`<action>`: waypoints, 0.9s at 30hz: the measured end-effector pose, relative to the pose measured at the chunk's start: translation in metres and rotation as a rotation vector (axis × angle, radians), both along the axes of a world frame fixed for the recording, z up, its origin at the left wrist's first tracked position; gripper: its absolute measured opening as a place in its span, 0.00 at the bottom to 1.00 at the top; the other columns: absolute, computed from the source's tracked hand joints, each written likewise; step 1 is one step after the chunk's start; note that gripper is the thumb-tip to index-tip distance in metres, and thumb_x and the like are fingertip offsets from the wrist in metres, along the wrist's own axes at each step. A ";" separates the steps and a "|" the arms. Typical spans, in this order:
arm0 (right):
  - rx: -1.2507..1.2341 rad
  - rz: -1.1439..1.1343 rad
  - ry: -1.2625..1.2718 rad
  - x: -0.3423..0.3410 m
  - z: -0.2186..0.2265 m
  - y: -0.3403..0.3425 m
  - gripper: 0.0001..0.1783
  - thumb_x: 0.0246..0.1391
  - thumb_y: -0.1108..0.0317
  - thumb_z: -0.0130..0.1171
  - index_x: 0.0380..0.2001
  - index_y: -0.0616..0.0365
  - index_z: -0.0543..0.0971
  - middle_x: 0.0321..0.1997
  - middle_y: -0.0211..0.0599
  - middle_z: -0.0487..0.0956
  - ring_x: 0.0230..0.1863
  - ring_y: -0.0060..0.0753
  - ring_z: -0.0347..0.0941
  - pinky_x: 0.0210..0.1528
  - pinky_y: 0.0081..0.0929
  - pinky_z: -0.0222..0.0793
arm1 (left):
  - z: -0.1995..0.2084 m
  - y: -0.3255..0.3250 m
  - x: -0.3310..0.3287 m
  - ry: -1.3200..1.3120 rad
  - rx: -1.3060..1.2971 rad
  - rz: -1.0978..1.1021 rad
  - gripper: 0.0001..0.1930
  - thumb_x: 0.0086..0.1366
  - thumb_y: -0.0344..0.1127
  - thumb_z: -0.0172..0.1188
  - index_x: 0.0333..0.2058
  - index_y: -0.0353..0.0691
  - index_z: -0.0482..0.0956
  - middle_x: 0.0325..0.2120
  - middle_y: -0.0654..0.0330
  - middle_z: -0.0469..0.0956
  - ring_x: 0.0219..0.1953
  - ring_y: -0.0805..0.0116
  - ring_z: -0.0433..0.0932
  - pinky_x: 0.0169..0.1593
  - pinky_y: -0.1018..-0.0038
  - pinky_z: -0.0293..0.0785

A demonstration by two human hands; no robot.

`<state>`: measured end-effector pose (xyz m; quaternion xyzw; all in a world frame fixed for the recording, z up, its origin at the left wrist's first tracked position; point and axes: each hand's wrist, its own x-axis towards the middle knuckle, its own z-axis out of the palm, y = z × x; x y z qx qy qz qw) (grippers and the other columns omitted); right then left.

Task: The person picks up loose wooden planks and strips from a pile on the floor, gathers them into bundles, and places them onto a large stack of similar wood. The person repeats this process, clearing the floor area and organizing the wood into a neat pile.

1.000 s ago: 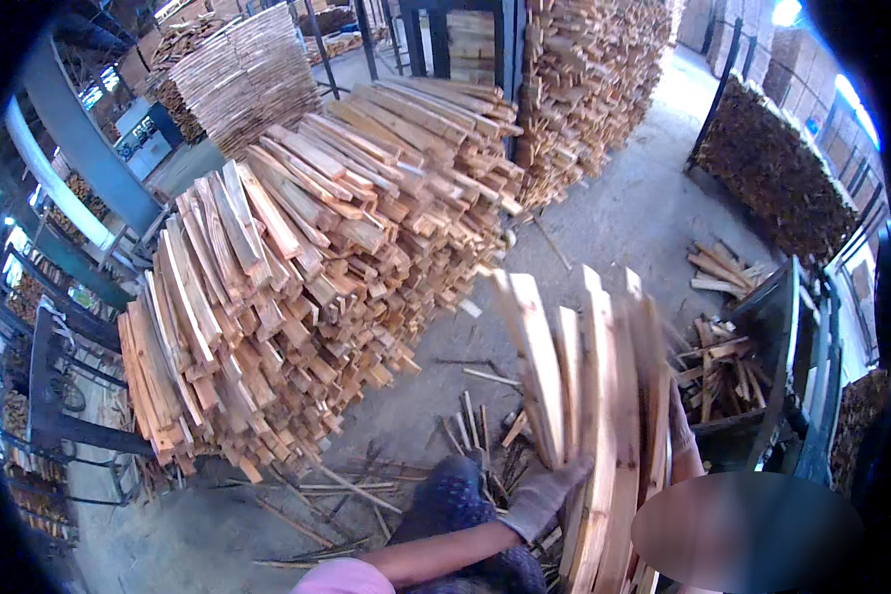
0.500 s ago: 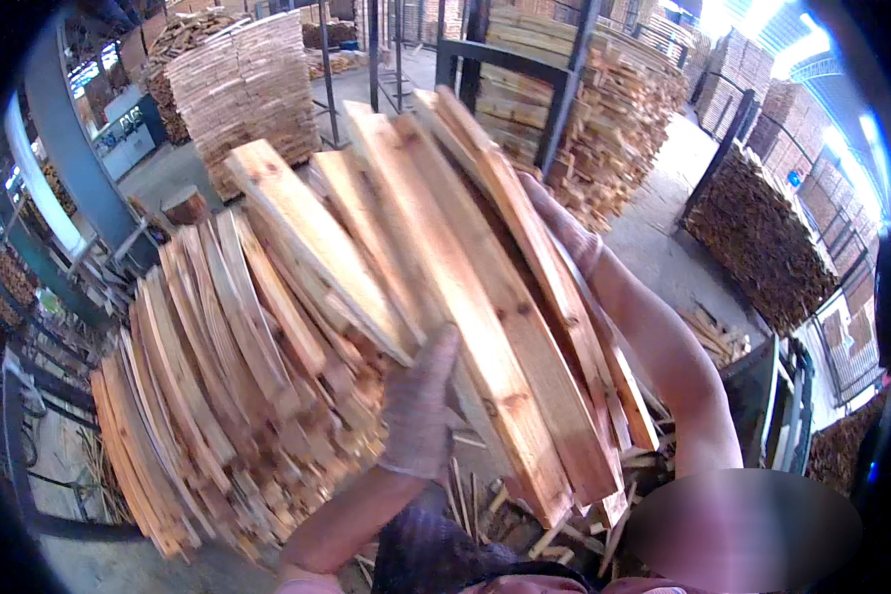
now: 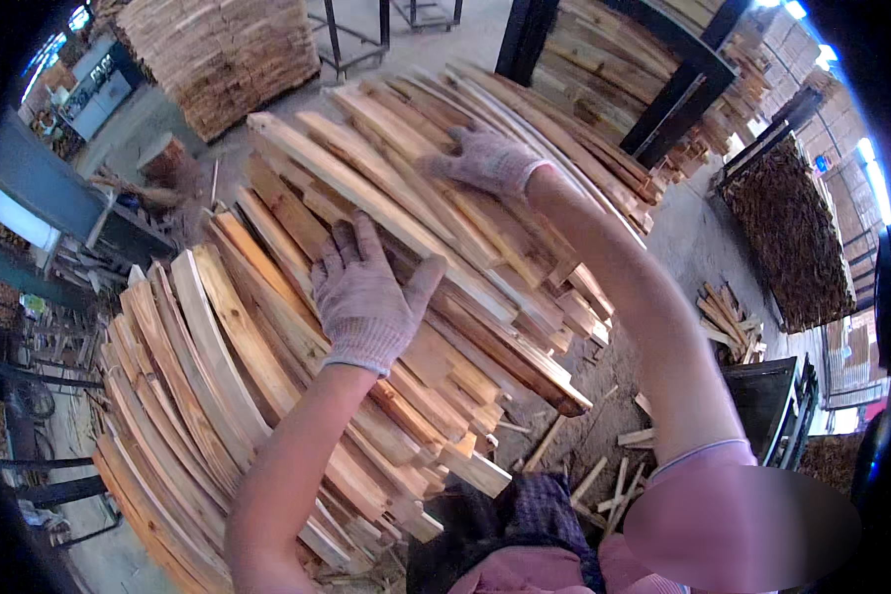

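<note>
A wide pile of rough-sawn wooden boards [image 3: 233, 346] lies in front of me, their ends uneven on the near side. My left hand [image 3: 368, 305], in a pale knit glove, rests with fingers spread on boards near the pile's middle. Beside its thumb runs a long light board [image 3: 386, 223], lying aslant on top. Farther off and to the right, my right hand [image 3: 490, 161], gloved too, reaches over the pile with fingers stretched out against the upper boards [image 3: 436, 198]. Neither hand is wrapped round a board.
Stacked lumber [image 3: 218, 59] stands at the back left, near a cut log [image 3: 164, 158]. A dark metal frame [image 3: 653, 69] borders the pile's far right. Another wood stack [image 3: 787, 233] is farther right. Offcuts [image 3: 619, 490] litter the floor by my apron.
The boards that were held between my hands now lie on the pile. My left hand has moved up and opened flat; my right hand has come off the boards' far side and moved left.
</note>
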<state>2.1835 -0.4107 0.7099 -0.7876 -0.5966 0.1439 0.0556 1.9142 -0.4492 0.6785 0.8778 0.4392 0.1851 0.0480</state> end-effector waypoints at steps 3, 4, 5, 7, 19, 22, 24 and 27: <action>0.053 0.077 0.070 0.023 0.008 -0.004 0.61 0.52 0.14 0.46 0.75 0.49 0.64 0.72 0.66 0.65 0.73 0.63 0.63 0.75 0.50 0.59 | 0.010 0.001 0.008 0.109 -0.024 -0.015 0.53 0.66 0.73 0.52 0.71 0.29 0.56 0.65 0.29 0.64 0.69 0.31 0.61 0.69 0.42 0.59; 0.065 0.057 0.052 0.026 0.003 -0.004 0.61 0.52 0.14 0.46 0.75 0.50 0.64 0.72 0.66 0.66 0.72 0.64 0.64 0.74 0.50 0.60 | 0.007 0.000 0.008 0.112 -0.023 0.002 0.53 0.66 0.73 0.53 0.71 0.30 0.56 0.66 0.29 0.64 0.69 0.31 0.61 0.69 0.42 0.59; 0.092 0.028 0.025 0.034 -0.002 -0.003 0.61 0.52 0.14 0.46 0.74 0.50 0.65 0.71 0.65 0.66 0.71 0.64 0.65 0.73 0.50 0.61 | 0.002 -0.001 0.012 0.107 -0.006 0.010 0.53 0.66 0.73 0.53 0.71 0.30 0.55 0.66 0.30 0.65 0.69 0.32 0.62 0.69 0.42 0.59; 0.123 -0.006 0.013 0.041 -0.018 -0.001 0.60 0.52 0.15 0.48 0.73 0.52 0.67 0.69 0.64 0.69 0.69 0.65 0.68 0.71 0.50 0.64 | -0.004 -0.002 0.012 0.034 -0.010 0.007 0.52 0.67 0.72 0.52 0.73 0.32 0.55 0.66 0.30 0.65 0.68 0.32 0.64 0.68 0.42 0.60; 0.360 -0.007 0.357 0.090 0.025 -0.189 0.50 0.61 0.31 0.58 0.73 0.57 0.65 0.72 0.54 0.71 0.73 0.52 0.67 0.73 0.41 0.62 | -0.005 -0.002 0.000 0.045 0.077 0.004 0.48 0.69 0.68 0.55 0.73 0.35 0.56 0.66 0.34 0.66 0.68 0.35 0.65 0.71 0.46 0.59; 0.392 -0.110 0.571 0.109 -0.025 -0.284 0.49 0.61 0.33 0.61 0.71 0.60 0.66 0.71 0.56 0.71 0.73 0.53 0.67 0.74 0.41 0.61 | -0.007 -0.006 0.013 0.109 0.063 0.010 0.49 0.69 0.68 0.55 0.73 0.35 0.56 0.67 0.34 0.66 0.69 0.35 0.64 0.72 0.47 0.58; 0.458 -0.105 0.469 0.106 -0.048 -0.311 0.50 0.59 0.33 0.63 0.71 0.60 0.66 0.72 0.58 0.69 0.73 0.56 0.66 0.74 0.44 0.60 | -0.012 -0.006 0.015 0.145 0.034 0.044 0.49 0.68 0.69 0.54 0.73 0.35 0.56 0.68 0.34 0.64 0.70 0.34 0.63 0.73 0.47 0.56; 0.519 -0.112 0.333 0.094 -0.031 -0.309 0.52 0.56 0.32 0.65 0.71 0.60 0.67 0.74 0.60 0.64 0.75 0.62 0.60 0.75 0.50 0.58 | -0.006 -0.004 0.015 0.137 -0.009 0.034 0.50 0.68 0.70 0.53 0.74 0.37 0.54 0.70 0.34 0.62 0.71 0.33 0.61 0.74 0.47 0.54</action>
